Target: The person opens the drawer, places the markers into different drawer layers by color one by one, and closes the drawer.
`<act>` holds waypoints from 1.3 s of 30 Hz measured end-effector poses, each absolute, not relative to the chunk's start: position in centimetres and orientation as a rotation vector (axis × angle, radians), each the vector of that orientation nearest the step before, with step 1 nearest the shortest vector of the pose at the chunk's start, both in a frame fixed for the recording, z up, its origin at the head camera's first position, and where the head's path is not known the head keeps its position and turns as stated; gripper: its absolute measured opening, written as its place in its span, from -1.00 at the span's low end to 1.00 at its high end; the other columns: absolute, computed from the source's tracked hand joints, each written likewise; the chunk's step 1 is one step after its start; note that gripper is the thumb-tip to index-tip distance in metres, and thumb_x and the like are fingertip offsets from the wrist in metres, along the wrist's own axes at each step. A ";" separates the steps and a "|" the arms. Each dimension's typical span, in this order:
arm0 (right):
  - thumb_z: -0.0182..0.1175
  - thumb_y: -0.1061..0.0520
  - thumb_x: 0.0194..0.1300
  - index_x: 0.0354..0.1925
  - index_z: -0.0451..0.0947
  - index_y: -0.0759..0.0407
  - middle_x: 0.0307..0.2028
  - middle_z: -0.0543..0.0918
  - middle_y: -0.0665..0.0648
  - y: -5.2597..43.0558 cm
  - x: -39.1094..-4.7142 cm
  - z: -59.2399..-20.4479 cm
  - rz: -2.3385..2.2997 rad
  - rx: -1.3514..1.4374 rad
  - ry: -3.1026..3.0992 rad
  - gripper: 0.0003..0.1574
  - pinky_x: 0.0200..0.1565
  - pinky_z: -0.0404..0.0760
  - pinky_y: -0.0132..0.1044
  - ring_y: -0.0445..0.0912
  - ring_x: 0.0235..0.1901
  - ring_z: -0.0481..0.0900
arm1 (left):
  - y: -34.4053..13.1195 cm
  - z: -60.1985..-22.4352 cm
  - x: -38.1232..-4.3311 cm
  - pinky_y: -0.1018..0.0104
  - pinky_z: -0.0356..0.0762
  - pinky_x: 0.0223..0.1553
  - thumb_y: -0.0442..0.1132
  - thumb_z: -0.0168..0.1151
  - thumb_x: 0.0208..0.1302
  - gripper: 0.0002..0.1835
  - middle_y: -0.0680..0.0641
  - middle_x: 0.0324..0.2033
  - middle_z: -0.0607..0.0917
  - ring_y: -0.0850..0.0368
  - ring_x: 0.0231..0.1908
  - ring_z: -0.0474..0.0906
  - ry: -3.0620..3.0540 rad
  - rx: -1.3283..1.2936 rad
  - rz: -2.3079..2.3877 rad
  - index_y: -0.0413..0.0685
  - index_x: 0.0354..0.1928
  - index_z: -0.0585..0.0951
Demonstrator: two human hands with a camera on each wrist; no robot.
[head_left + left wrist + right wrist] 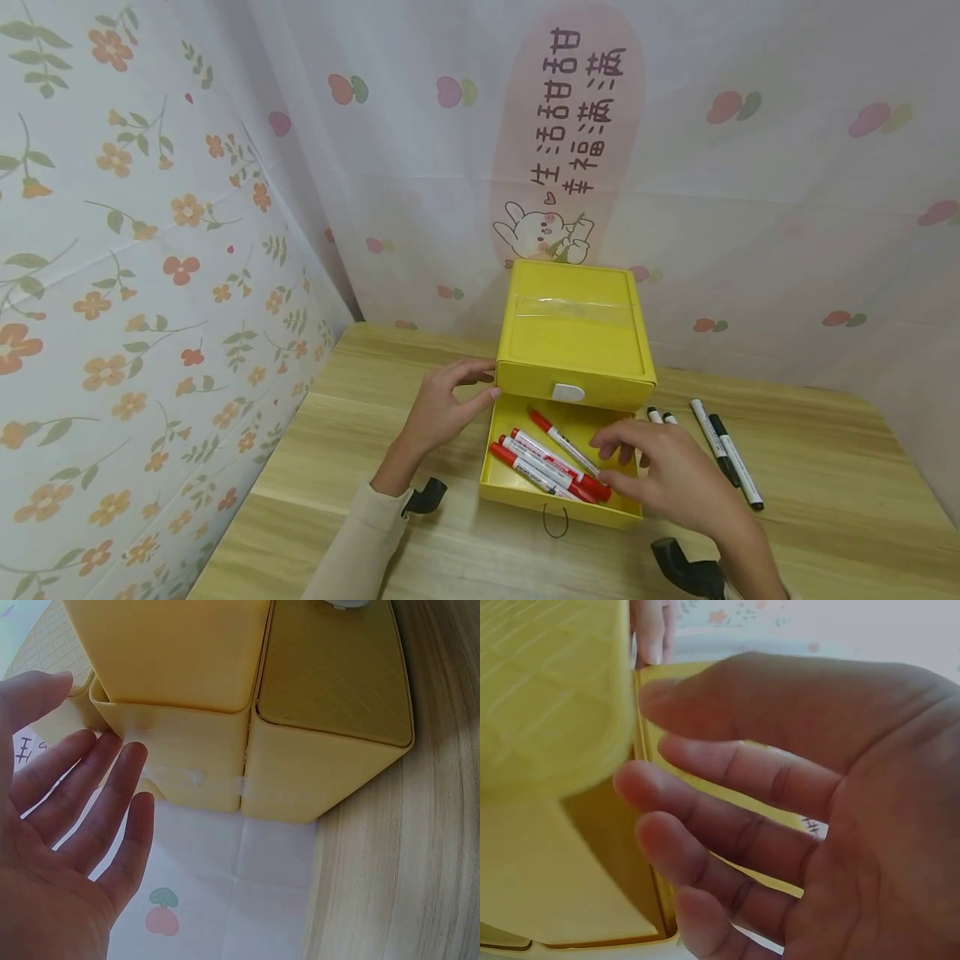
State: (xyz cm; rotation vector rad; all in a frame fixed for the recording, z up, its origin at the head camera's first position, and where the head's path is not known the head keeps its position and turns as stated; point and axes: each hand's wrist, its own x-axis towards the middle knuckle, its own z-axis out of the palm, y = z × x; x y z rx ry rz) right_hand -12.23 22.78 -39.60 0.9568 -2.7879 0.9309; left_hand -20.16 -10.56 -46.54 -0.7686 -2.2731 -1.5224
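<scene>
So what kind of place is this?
Maybe a desk corner at home, though I can't be sure. There's a wood-look tabletop, flowery and fruity cloth hanging around it, and a yellow drawer box with red-capped markers inside.

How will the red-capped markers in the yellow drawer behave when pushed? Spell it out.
The red-capped markers look apt to roll, as their barrels seem round and slim. They'd probably stay inside, since the drawer has raised walls. Their straight, plastic-looking barrels suggest they would be stiff and fairly light.
</scene>
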 end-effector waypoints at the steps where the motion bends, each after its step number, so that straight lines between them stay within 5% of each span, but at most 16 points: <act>1: 0.65 0.15 0.27 -0.02 0.79 -0.03 -0.22 0.75 -0.25 22.8 -12.1 -39.5 0.931 0.969 -2.785 -0.66 -0.34 0.67 -0.31 -0.32 -0.29 0.63 | -10.5 -46.6 -20.2 -0.06 0.78 0.13 -0.29 0.51 0.43 -0.64 -0.14 0.07 0.84 -0.18 -0.02 0.84 -2.273 -0.770 -1.521 -0.21 0.21 0.76; 12: 0.62 0.23 0.26 -0.10 0.76 -0.11 -0.22 0.71 -0.24 21.6 -10.8 -38.9 0.972 1.138 -2.769 -0.66 -0.32 0.65 -0.32 -0.28 -0.30 0.59 | -10.6 -46.4 -20.1 -0.04 0.77 0.14 -0.28 0.53 0.42 -0.62 -0.11 0.09 0.84 -0.06 0.00 0.84 -2.295 -0.756 -1.513 -0.20 0.22 0.76; 19: 0.64 0.25 0.23 -0.17 0.74 -0.11 -0.25 0.69 -0.26 20.4 -10.4 -38.8 0.984 1.198 -2.814 -0.65 -0.34 0.67 -0.34 -0.31 -0.34 0.55 | -10.6 -46.4 -20.1 -0.09 0.76 0.16 -0.28 0.53 0.42 -0.62 -0.13 0.09 0.84 -0.19 0.00 0.83 -2.305 -0.744 -1.527 -0.20 0.22 0.76; 26: 0.70 0.14 0.16 -0.23 0.68 -0.20 -0.34 0.56 -0.37 21.7 -10.5 -38.9 0.892 1.174 -2.867 -0.61 -0.36 0.49 -0.39 -0.34 -0.37 0.47 | -10.6 -46.4 -20.1 -0.07 0.77 0.15 -0.29 0.53 0.42 -0.62 -0.14 0.09 0.84 -0.17 -0.01 0.84 -2.296 -0.765 -1.516 -0.23 0.22 0.76; 39: 0.60 0.26 0.20 -0.43 0.59 -0.27 -0.47 0.44 -0.38 22.3 -10.8 -39.3 0.897 1.223 -2.827 -0.53 -0.47 0.42 -0.43 -0.41 -0.48 0.37 | -10.5 -46.2 -20.0 -0.04 0.77 0.15 -0.29 0.53 0.43 -0.61 -0.13 0.10 0.84 -0.23 -0.01 0.83 -2.293 -0.764 -1.530 -0.22 0.23 0.76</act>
